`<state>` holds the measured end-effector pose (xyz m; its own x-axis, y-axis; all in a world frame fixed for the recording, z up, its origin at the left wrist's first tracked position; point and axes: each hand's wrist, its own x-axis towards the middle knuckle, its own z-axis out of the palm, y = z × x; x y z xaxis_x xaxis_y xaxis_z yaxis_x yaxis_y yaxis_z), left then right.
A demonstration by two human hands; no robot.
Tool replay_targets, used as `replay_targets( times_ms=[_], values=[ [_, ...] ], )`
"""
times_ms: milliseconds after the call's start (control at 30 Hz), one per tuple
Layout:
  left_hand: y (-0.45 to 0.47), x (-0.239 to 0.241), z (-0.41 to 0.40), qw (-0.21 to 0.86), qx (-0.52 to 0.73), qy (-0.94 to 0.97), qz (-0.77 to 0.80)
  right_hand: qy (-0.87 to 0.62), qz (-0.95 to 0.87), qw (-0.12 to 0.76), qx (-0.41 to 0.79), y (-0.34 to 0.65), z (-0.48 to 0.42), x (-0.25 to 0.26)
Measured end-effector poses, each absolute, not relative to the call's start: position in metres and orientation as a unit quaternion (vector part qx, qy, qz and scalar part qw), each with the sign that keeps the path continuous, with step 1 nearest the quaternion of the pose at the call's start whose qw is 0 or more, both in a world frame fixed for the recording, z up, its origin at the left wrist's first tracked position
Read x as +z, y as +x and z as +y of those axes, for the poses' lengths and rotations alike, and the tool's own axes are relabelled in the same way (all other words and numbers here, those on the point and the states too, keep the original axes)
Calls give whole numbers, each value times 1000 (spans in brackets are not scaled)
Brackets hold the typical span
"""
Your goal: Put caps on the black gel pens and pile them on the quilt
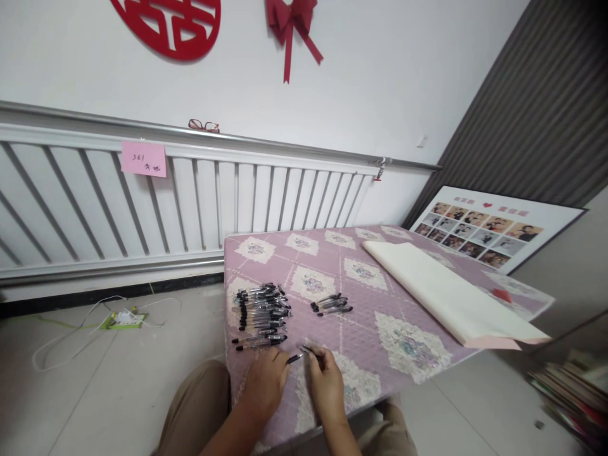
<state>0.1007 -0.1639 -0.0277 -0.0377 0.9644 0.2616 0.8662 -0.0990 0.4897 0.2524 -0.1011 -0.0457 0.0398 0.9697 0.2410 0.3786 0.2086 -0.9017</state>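
Note:
At the table's near edge my left hand [266, 383] pinches a black pen cap [294, 358] between its fingertips. My right hand [327, 383] grips a black pen [310, 350], its tip pointing towards the cap; the two are a little apart. Just beyond my left hand lies a big pile of several black pens [261, 313]. A smaller group of pens [331, 304] lies to the right of that pile, further in on the table.
The low table wears a pink patterned cloth [403, 342]. A folded cream sheet [451, 297] lies across its right side. A white radiator [142, 202] with a pink note lines the wall. A framed photo collage [484, 231] leans at right; books [570, 392] and cables [118, 316] lie on the floor.

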Motion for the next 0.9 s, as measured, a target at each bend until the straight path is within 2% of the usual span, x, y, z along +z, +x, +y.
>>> replay_targets(
  times_ms=[200,533,900],
  values=[
    [94,-27,-167,53,252,686,681,-520,-676,452,261,250,-106,-38],
    [95,-25,-169,46,237,712,660,-458,-781,365,215,247,-112,-28],
    [95,-26,-168,50,219,707,670,-448,-743,416,273,253,-109,-36]
  ],
)
